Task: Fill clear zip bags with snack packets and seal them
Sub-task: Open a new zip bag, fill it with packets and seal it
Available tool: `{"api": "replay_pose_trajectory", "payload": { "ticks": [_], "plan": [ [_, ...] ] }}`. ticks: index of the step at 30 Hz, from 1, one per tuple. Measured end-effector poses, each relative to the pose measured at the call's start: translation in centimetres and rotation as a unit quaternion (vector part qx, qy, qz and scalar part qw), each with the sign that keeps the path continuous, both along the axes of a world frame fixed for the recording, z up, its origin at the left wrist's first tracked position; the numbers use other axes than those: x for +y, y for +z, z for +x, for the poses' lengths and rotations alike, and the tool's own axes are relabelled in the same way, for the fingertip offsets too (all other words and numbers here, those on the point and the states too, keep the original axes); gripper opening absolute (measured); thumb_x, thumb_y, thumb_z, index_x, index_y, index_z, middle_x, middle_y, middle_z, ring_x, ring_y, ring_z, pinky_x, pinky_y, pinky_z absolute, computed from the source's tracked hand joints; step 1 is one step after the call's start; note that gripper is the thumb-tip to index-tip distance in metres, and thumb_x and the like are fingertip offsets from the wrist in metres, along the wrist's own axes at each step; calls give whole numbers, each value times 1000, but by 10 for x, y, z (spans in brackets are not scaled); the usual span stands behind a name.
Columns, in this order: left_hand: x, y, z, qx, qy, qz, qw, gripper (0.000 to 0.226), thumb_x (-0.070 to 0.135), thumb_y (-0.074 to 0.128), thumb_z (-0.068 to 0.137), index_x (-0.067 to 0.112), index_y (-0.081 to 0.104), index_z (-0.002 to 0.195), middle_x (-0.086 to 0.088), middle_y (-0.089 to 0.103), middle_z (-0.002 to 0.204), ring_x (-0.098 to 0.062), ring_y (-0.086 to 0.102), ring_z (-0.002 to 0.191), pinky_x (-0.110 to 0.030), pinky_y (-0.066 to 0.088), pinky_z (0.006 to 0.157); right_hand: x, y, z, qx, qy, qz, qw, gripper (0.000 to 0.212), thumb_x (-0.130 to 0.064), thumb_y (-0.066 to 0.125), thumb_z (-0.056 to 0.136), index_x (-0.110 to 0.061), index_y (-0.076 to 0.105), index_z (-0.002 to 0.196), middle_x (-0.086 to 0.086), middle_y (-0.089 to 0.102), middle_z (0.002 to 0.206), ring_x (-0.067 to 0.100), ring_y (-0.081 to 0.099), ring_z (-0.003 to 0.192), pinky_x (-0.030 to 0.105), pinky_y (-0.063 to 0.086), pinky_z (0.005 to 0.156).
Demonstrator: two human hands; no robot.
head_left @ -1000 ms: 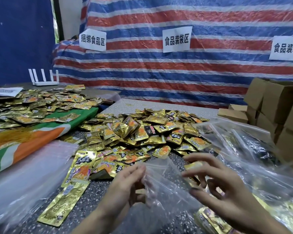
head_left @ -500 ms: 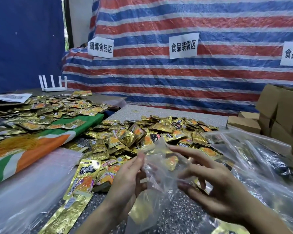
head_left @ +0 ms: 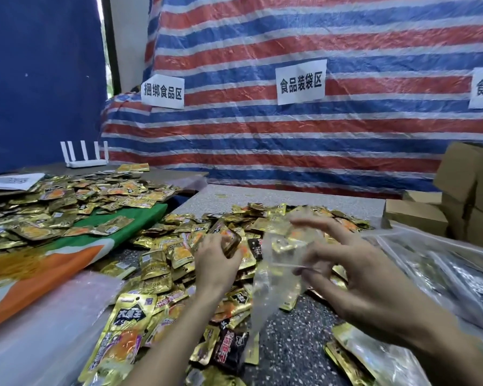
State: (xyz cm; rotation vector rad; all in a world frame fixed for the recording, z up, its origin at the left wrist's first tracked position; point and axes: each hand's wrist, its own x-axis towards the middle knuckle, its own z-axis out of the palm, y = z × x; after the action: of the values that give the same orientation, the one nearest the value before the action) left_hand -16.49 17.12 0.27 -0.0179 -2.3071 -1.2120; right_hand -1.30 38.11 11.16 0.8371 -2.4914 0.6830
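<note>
A clear zip bag (head_left: 273, 277) hangs in front of me above the speckled table (head_left: 293, 344). My right hand (head_left: 354, 274) pinches its upper edge between thumb and fingers, the other fingers spread. My left hand (head_left: 216, 260) reaches into the pile of gold snack packets (head_left: 179, 252) and grips one gold packet (head_left: 232, 240) at its fingertips. The bag looks empty, though packets show through it.
A second heap of gold packets (head_left: 67, 201) lies on a green and orange cloth at left. Filled clear bags (head_left: 444, 274) pile up at right, cardboard boxes (head_left: 469, 196) behind them. A sheet of plastic (head_left: 39, 330) lies at lower left.
My left hand has let go of the bag and moved forward onto the packet pile, closing on a packet. My right hand now holds the bag alone, slightly higher.
</note>
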Motion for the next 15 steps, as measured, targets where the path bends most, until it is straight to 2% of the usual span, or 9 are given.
{"api": "replay_pose_trajectory", "payload": {
  "ticks": [2,4,7,8,10,12,15],
  "plan": [
    [9,-9,-24,-23,50,-70,996,48,46,67,89,22,54,128,5,50,126,-15,43,123,-40,35,111,5,1,-3,-32,-10,48,998,20,-56,53,86,-42,65,79,-39,40,140,-11,58,100,17,49,84],
    [15,-18,-40,-54,96,-110,988,63,56,62,89,24,45,140,3,45,142,-18,37,134,-41,27,115,9,1,-2,-54,-20,63,996,19,-57,54,85,-43,67,83,-37,49,129,-6,62,87,17,50,76],
    [16,-35,-53,-129,129,-93,979,76,68,55,86,29,36,149,1,34,155,-26,29,144,-48,19,118,12,1,-2,-61,-24,59,996,14,-52,58,87,-42,65,79,-29,55,107,0,60,86,20,49,71],
    [14,-41,-56,-139,140,-95,976,74,68,54,87,32,36,149,1,33,156,-27,29,144,-49,20,119,11,1,-2,-64,-23,61,996,13,-48,60,89,-44,62,77,-28,54,104,0,58,89,19,47,71],
    [12,-48,-61,-125,157,-93,975,62,56,59,90,35,42,146,3,38,154,-27,33,140,-50,23,117,12,0,-3,-76,-19,56,995,16,-42,59,91,-43,59,75,-27,51,103,-1,55,93,19,45,71],
    [11,-47,-67,-95,169,-76,978,50,44,61,93,34,50,141,2,45,149,-26,38,136,-48,23,115,15,0,-5,-94,-23,52,994,13,-37,52,85,-39,62,76,-24,52,99,-1,56,93,24,49,73],
    [6,-37,-67,-54,189,-64,978,38,39,56,97,31,58,134,0,50,145,-27,36,136,-46,20,112,15,0,-6,-105,-24,53,993,18,-33,43,75,-38,60,73,-21,55,92,1,57,89,26,50,72]
  ]
}}
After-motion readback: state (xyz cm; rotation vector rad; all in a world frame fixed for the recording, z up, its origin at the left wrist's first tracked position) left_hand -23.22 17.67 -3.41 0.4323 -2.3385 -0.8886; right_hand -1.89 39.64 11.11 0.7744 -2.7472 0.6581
